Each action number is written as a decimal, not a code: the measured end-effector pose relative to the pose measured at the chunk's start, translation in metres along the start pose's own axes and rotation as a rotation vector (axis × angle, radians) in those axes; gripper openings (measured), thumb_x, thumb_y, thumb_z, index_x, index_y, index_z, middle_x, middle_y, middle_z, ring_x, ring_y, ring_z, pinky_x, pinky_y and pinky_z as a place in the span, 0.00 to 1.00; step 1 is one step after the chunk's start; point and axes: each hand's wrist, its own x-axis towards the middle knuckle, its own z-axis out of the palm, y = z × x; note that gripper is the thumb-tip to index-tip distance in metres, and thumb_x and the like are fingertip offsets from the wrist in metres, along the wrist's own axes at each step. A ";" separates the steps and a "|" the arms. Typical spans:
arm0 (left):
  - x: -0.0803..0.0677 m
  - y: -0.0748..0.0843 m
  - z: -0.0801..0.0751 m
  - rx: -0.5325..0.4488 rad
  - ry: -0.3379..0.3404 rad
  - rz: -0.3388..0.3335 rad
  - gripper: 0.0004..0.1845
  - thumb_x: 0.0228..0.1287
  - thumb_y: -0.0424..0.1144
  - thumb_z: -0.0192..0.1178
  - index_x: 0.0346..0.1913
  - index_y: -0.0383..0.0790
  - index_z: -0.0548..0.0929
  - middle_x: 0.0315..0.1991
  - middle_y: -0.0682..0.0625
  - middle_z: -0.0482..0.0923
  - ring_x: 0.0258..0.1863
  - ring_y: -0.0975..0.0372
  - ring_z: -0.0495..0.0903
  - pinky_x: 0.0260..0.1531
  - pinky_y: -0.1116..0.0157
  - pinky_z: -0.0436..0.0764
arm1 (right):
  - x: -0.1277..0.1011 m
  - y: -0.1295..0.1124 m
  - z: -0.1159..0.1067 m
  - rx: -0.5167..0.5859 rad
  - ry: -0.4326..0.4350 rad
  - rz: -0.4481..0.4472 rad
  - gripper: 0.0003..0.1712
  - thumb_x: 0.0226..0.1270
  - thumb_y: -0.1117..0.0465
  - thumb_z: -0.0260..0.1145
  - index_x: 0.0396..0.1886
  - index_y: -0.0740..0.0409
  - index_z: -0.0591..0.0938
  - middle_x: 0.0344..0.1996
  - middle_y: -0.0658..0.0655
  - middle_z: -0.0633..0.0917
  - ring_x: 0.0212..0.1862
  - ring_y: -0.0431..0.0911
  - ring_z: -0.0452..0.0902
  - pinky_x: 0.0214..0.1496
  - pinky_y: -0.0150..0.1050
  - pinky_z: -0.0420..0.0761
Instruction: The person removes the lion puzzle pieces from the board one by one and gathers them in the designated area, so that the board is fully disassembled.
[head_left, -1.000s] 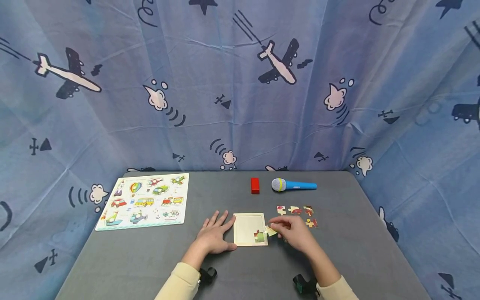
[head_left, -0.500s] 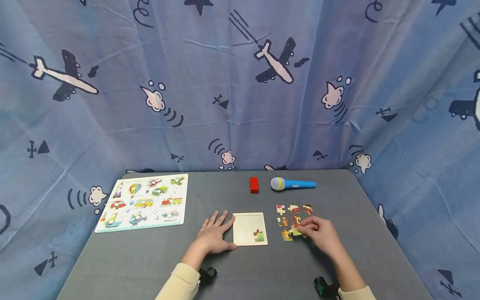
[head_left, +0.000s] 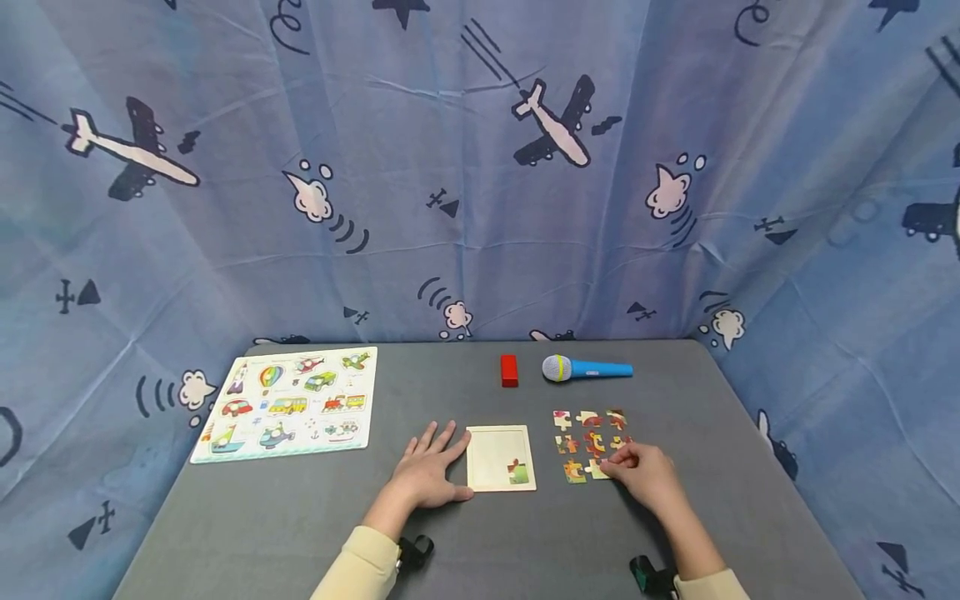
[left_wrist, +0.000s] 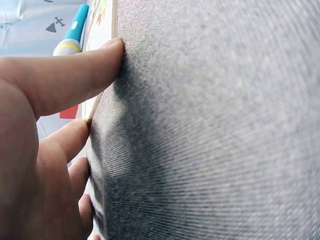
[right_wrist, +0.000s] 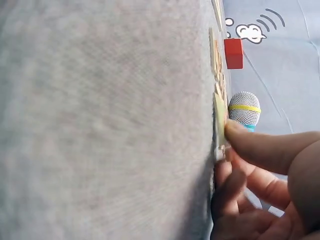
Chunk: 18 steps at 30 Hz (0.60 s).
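My left hand [head_left: 426,475] lies with fingers spread on the table, thumb and index fingertips at the left edge of a small wooden puzzle tray [head_left: 489,430]. One green-and-red jigsaw piece [head_left: 518,472] sits in the tray's lower right corner. To the right, my right hand [head_left: 645,477] pinches a yellow-green jigsaw piece [head_left: 596,469] at the bottom of a group of loose pieces [head_left: 593,442]. In the right wrist view this piece [right_wrist: 219,117] is at the thumb tip, slightly tilted close over the table; its far side is hidden by the fingers.
A red block [head_left: 509,371] and a blue toy microphone [head_left: 592,369] lie behind the pieces. At the back left is a picture board [head_left: 288,403] with vehicles. A patterned blue curtain [head_left: 480,183] hangs behind the grey table [head_left: 300,517].
My right hand has moved right, from the tray's right edge to the loose pieces, carrying the yellow-green jigsaw piece, then lowered it slightly. My left hand has stayed in place.
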 end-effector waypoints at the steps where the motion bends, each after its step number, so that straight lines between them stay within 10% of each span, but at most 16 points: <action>1: 0.000 0.000 0.000 0.001 -0.003 0.000 0.47 0.52 0.60 0.65 0.74 0.56 0.57 0.76 0.50 0.48 0.76 0.49 0.40 0.71 0.44 0.45 | 0.000 0.000 0.000 -0.007 0.007 -0.005 0.13 0.54 0.52 0.73 0.27 0.56 0.82 0.21 0.50 0.80 0.25 0.43 0.70 0.29 0.36 0.66; 18: -0.002 0.001 -0.003 0.013 0.001 0.003 0.47 0.51 0.62 0.65 0.73 0.56 0.58 0.76 0.51 0.48 0.76 0.49 0.40 0.71 0.44 0.47 | 0.001 -0.053 0.006 0.042 0.048 -0.142 0.10 0.56 0.52 0.72 0.31 0.51 0.83 0.27 0.48 0.84 0.28 0.40 0.73 0.28 0.34 0.72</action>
